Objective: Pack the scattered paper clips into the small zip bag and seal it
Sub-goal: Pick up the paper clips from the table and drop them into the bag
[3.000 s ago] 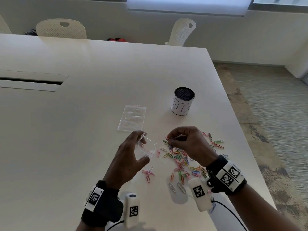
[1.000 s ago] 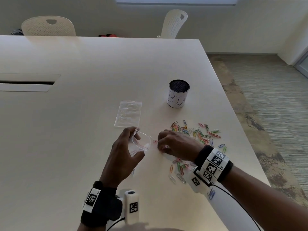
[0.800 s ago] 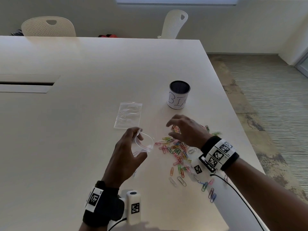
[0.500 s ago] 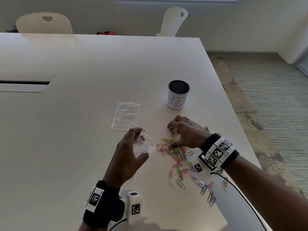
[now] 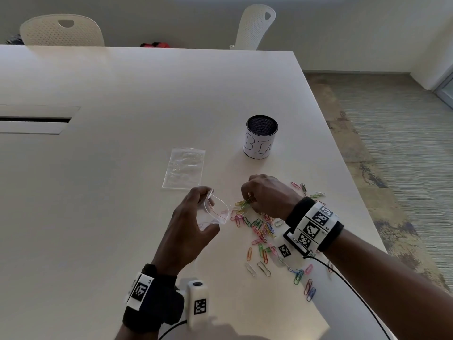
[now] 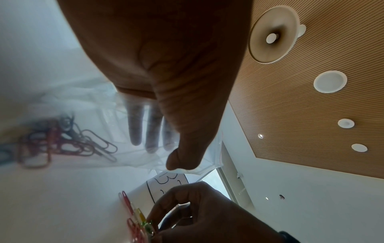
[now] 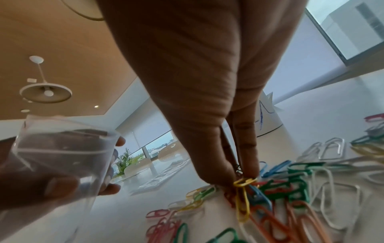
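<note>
- Left hand (image 5: 188, 224) pinching small zip bag (image 5: 215, 212) at the rim, mouth bowed open twd the pile; a few clips inside.
- Right hand (image 5: 267, 195) fingertips (image 7: 247, 167) pinching a bunch of paper clips (image 5: 259, 227) off the table (image 5: 122, 168).
- Best: lift bunch clear, drop deep past the zip, keep mouth wide.
- Spare bag (image 5: 183, 168) flat beyond; labelled cup (image 5: 261, 137) nr; two chairs (image 5: 61, 30) at far edge.

Handwritten "BIN" on white label of mesh cup (image 5: 261, 141) (last letter partly cut, approx.)

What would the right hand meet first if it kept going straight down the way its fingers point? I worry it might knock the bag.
Probably the paper clips on the table: the right hand already pinches some. The zip bag sits left, apart.
</note>
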`<state>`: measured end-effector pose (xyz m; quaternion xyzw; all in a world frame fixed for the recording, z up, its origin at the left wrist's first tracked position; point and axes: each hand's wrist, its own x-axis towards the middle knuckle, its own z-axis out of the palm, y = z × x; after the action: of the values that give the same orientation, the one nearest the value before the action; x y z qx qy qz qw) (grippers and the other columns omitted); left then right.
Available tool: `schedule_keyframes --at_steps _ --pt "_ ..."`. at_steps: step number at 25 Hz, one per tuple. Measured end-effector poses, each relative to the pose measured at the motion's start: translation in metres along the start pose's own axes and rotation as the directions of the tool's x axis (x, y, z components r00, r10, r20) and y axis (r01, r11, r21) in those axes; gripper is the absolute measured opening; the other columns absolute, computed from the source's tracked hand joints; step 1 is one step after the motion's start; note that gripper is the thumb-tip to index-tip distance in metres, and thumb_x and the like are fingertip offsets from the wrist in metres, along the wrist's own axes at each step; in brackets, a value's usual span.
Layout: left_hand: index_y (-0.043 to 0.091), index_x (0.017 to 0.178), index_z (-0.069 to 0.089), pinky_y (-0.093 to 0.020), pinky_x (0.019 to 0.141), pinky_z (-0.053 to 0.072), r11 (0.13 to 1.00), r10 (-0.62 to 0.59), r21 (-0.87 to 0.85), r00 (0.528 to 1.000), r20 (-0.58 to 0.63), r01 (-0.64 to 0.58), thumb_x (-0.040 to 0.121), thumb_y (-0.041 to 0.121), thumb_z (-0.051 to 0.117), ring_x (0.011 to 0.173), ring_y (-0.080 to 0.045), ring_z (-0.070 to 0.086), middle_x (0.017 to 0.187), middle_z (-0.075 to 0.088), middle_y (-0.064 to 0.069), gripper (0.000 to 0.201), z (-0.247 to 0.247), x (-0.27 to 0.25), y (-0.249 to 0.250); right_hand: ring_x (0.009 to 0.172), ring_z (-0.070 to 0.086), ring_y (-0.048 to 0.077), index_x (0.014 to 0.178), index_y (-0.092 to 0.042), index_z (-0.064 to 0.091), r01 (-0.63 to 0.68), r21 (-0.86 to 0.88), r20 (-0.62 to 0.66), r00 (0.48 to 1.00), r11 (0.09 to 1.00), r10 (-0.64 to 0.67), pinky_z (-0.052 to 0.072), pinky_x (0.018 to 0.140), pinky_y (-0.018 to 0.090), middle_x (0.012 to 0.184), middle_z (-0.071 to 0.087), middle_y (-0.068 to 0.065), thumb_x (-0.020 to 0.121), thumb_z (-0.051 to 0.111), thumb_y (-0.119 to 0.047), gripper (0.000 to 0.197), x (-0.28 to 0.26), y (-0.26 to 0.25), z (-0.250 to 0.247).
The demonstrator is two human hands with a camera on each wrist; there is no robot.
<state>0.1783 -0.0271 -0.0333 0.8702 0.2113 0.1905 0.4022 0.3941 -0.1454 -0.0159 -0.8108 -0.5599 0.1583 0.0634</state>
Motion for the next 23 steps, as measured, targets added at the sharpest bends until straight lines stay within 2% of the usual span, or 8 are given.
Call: schedule_keyframes --at_steps 3,7,9,13,16,19,21,23 --pt "0.024 0.135 0.050 0.000 0.090 0.039 1.000 -0.003 0.003 1.000 -0.008 0.003 0.079 0.007 0.082 0.110 0.001 0.060 0.113 0.062 0.013 0.067 0.000 -0.003 0.002 0.075 0.057 0.013 0.093 -0.010 0.071 0.006 -0.055 -0.035 0.999 0.998 -0.008 0.029 0.058 0.007 0.097 0.067 0.004 0.093 0.064 -0.001 0.011 0.000 -0.004 0.005" --pt "0.028 0.136 0.049 -0.006 0.086 0.044 1.000 -0.002 -0.012 1.000 -0.019 0.002 0.080 0.009 0.084 0.104 -0.004 0.061 0.109 0.060 0.018 0.069 0.001 -0.007 0.006 0.064 0.056 0.010 0.079 -0.009 0.067 -0.020 0.019 -0.081 0.996 1.000 0.021 0.031 0.054 0.006 0.081 0.066 0.003 0.093 0.062 0.006 0.021 -0.003 -0.001 0.005" --pt "0.028 0.135 0.049 -0.008 0.085 0.045 1.000 -0.002 -0.030 1.000 -0.028 0.001 0.080 0.010 0.084 0.103 -0.006 0.061 0.109 0.060 0.019 0.068 0.003 -0.007 0.008 0.068 0.065 0.013 0.081 -0.007 0.073 -0.030 0.134 -0.101 0.994 0.990 0.044 0.042 0.059 0.006 0.083 0.072 0.005 0.088 0.073 0.002 0.012 -0.007 0.004 0.001" --pt "0.028 0.134 0.050 -0.005 0.085 0.044 0.997 0.000 -0.078 0.999 -0.049 -0.004 0.080 0.009 0.083 0.101 -0.009 0.063 0.108 0.063 0.014 0.067 0.006 -0.008 0.014 0.076 0.076 0.015 0.084 -0.010 0.079 -0.102 0.505 -0.138 0.971 0.857 0.197 0.065 0.074 0.028 0.082 0.078 0.001 0.082 0.082 -0.002 0.009 -0.021 0.016 -0.009" --pt "0.029 0.134 0.049 -0.009 0.086 0.046 0.996 -0.002 -0.095 0.999 -0.047 -0.002 0.080 0.007 0.082 0.101 -0.010 0.063 0.108 0.063 0.013 0.067 0.008 -0.008 0.015 0.084 0.080 0.020 0.088 -0.009 0.079 -0.108 0.742 -0.115 0.952 0.661 0.284 0.065 0.087 0.039 0.084 0.081 0.006 0.081 0.084 -0.003 0.011 -0.038 0.011 -0.022" --pt "0.028 0.134 0.049 -0.006 0.086 0.045 0.995 0.000 -0.097 0.999 -0.041 -0.004 0.079 0.005 0.081 0.101 -0.009 0.062 0.108 0.063 0.014 0.067 0.011 -0.009 0.016 0.089 0.080 0.024 0.096 -0.004 0.078 -0.013 0.863 -0.140 0.954 0.505 0.264 0.064 0.091 0.038 0.089 0.082 0.010 0.083 0.083 -0.002 0.014 -0.055 -0.007 -0.041" --pt "0.027 0.134 0.049 -0.004 0.086 0.044 0.996 0.002 -0.091 0.999 -0.035 -0.005 0.079 0.006 0.081 0.103 -0.005 0.062 0.109 0.063 0.015 0.068 0.013 -0.009 0.017 0.091 0.080 0.023 0.098 -0.006 0.079 0.063 0.858 -0.184 0.965 0.509 0.190 0.063 0.090 0.035 0.092 0.082 0.008 0.083 0.082 -0.005 0.015 -0.061 -0.026 -0.049" --pt "0.027 0.133 0.049 -0.004 0.086 0.044 0.996 0.005 -0.086 1.000 -0.029 -0.008 0.078 0.006 0.081 0.103 -0.003 0.062 0.109 0.063 0.015 0.067 0.013 -0.008 0.019 0.088 0.079 0.017 0.096 -0.007 0.080 0.149 0.780 -0.258 0.961 0.608 0.095 0.063 0.086 0.029 0.091 0.081 0.005 0.083 0.083 -0.005 0.013 -0.060 -0.045 -0.050"
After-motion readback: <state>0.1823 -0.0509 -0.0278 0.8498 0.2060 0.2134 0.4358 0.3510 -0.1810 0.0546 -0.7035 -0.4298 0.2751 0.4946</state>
